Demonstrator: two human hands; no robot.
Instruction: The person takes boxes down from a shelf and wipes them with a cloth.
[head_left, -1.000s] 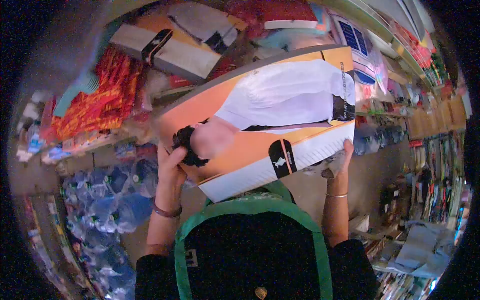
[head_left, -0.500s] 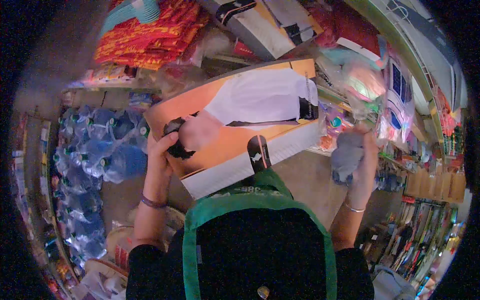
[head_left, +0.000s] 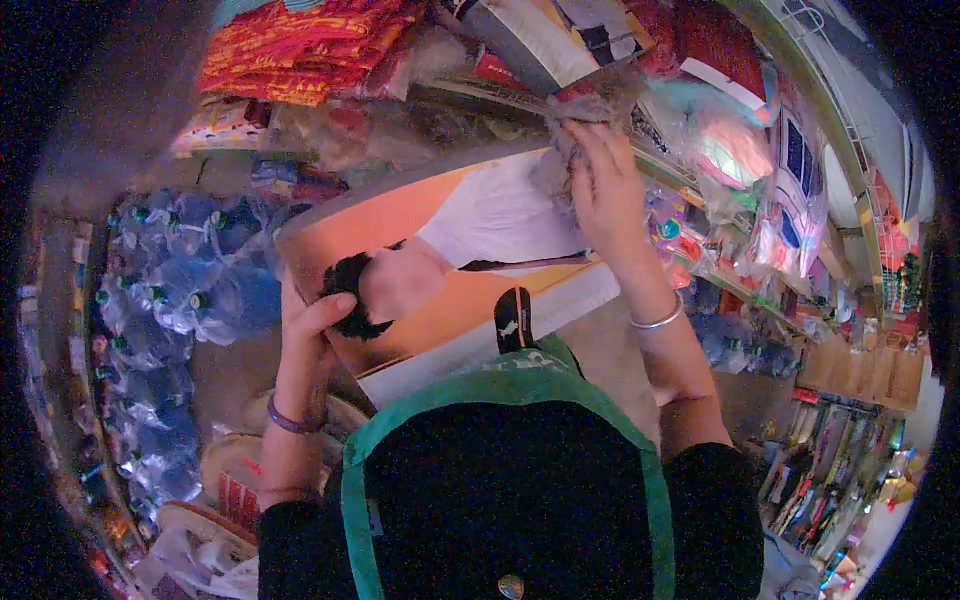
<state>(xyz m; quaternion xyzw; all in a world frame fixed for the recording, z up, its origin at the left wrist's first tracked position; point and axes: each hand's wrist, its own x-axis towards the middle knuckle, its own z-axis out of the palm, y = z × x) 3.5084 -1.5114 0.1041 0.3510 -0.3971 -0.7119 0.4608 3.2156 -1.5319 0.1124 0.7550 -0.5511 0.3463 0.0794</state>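
Observation:
An orange and white box (head_left: 430,300) with a picture of a person in a white shirt is tilted in front of my chest. My left hand (head_left: 312,315) grips its left end, with the thumb on top of the printed face. Over the box's upper right part, my right hand (head_left: 608,190) is closed on a grey cloth (head_left: 555,180), which lies against the box's top face and far edge. The cloth partly hides the right end of the picture.
Beyond the box, a shelf holds red-orange packets (head_left: 310,50), another orange and white box (head_left: 550,40) and plastic-wrapped goods (head_left: 735,155). Large bottles in plastic (head_left: 225,290) stand at left. Brown cartons (head_left: 860,370) and a rack of thin items (head_left: 830,455) are at right.
My right hand let go of the box's right end, came up with the grey cloth, then moved left onto the box. My left hand kept its grip. The view shifted over the shelves.

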